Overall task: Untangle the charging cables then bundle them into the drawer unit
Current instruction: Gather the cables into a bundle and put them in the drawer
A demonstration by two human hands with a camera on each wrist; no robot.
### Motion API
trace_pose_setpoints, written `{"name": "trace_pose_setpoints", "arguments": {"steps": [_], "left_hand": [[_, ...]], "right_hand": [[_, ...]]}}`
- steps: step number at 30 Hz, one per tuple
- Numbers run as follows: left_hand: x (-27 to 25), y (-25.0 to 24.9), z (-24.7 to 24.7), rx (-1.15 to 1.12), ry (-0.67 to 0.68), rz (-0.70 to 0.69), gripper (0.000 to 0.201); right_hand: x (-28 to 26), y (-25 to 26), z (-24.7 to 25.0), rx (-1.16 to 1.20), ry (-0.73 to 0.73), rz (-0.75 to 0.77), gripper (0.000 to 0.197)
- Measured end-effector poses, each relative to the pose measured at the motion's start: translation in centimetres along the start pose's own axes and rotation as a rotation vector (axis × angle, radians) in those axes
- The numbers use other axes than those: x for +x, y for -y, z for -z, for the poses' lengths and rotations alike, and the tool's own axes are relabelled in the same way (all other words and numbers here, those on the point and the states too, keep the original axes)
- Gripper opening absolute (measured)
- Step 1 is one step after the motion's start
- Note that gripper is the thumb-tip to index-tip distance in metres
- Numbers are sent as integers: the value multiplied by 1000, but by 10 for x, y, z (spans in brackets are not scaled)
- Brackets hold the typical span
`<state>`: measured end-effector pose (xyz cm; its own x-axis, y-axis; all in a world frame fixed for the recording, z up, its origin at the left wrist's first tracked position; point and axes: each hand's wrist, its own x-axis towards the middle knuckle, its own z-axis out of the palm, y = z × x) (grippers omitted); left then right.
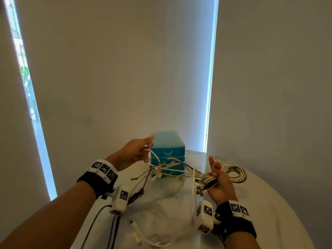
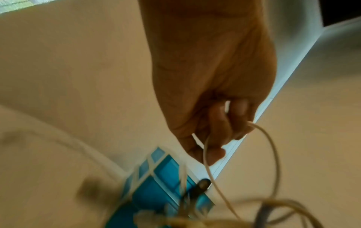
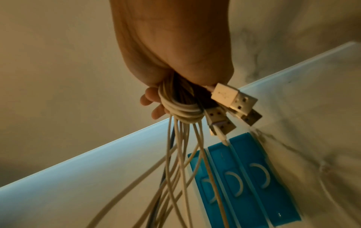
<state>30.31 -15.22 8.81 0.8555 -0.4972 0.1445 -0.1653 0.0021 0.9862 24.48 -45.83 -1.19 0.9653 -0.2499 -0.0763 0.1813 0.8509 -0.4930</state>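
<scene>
**Cables held between both hands, drawer unit behind**

Head view: left hand [image 1: 132, 152] raised, thumb and fingers pinching one thin cream-white cable strand [image 1: 156, 158] that loops down from the fingertips into the tangle. Right hand [image 1: 220, 184] palm-up, lower fingers curled round a bundle of cream-white charging cables [image 1: 206, 180]; index finger extended upward. Coiled loops [image 1: 235, 172] hang past the far side of the right fingers; metal plugs stick out on the near side. Between the hands the strands cross loosely, one dark among them. The small translucent blue plastic drawer unit [image 1: 168, 147] stands just beyond the left fingertips on the round white glossy table [image 1: 269, 203].

Left wrist view: left hand [image 2: 210, 92], fingers curled, the smooth round strand [image 2: 273, 146] arcing away from the fingertips. Drawer unit [image 2: 166, 172] below, blurred.

Right wrist view: right hand [image 3: 171, 50] clenched on the bundle [image 3: 181, 111]; rectangular white-and-metal USB plugs [image 3: 232, 98] fan out beside the fingers. Strands trail down across the drawer unit [image 3: 254, 177], three drawers with curved white handles, all closed.
</scene>
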Motion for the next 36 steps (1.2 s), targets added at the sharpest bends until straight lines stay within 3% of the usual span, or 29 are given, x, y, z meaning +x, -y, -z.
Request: {"name": "trace_pose_setpoints", "arguments": {"steps": [1,4,7,9,12,14,16,18,19,22,24,26,28,29,32,36], "left_hand": [[-5,-5,5,95,19,7,45],[-24,-11,15,687,155,41,58],[-35,-1,26,981,232,-36,49],[-36,11,35,1102,262,-170,35],[-34,25,49,1612,268,-471,30],[-32,33,62,1823,237,-618,26],[-36,37,70,1934,198,-745,6],[-36,43,76,1965,211,-785,61],[-37,44,76,1960,198,-766,73],[-43,43,79,1915,92,-810,60],[-47,38,87,1709,-162,-686,57],[-48,37,98,1368,-465,-511,73],[-51,30,94,1204,-648,-328,68],[-53,28,89,1203,-662,-252,60],[-56,26,63,1319,-537,-26,37],[-50,34,63,1163,-562,157,74]], "right_hand": [[4,2,0,-4,-7,-8,18],[9,14,-12,-55,25,-1,23],[8,28,-37,-107,66,23,27],[7,38,-51,-139,77,31,28],[1,48,-71,-217,104,55,31],[-7,50,-84,-288,138,71,34],[-13,50,-95,-351,149,79,36],[-15,52,-103,-390,150,90,33],[-16,54,-107,-400,148,98,32],[-18,59,-119,-446,143,108,30],[-19,63,-125,-441,163,105,28],[-20,68,-131,-419,197,95,32],[-22,69,-139,-408,237,79,36],[-24,67,-143,-413,256,79,36],[-30,59,-156,-452,281,105,34],[-35,62,-163,-481,279,137,32]]}}
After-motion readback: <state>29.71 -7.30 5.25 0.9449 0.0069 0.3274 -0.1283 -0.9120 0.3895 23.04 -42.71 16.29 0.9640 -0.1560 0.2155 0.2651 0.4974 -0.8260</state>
